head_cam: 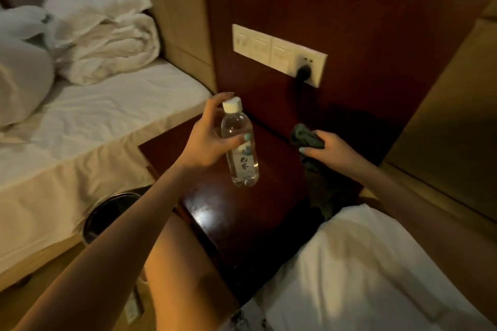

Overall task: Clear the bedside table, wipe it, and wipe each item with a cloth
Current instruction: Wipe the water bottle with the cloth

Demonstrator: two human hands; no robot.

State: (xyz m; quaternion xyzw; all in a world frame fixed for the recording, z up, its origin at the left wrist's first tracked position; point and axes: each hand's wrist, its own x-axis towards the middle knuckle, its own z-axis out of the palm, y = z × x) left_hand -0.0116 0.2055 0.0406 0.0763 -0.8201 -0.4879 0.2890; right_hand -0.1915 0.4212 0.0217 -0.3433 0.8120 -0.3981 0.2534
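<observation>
The left hand (207,140) holds a clear water bottle (240,144) up above the dark wood table (215,207). The right hand (329,149) grips a dark cloth (306,137). A white bed (94,121) is beside the table.

A bedroom, probably a hotel room, is indicated. A dark wooden bedside table (215,212) is set between a white-sheeted left bed (113,121) and a right bed (371,271). A crumpled duvet (107,40) and a pillow (21,83) are piled on the left bed. A switch-and-socket panel (277,52) is mounted on the wood wall behind, and a waste bin (105,209) is placed beside the table.
</observation>
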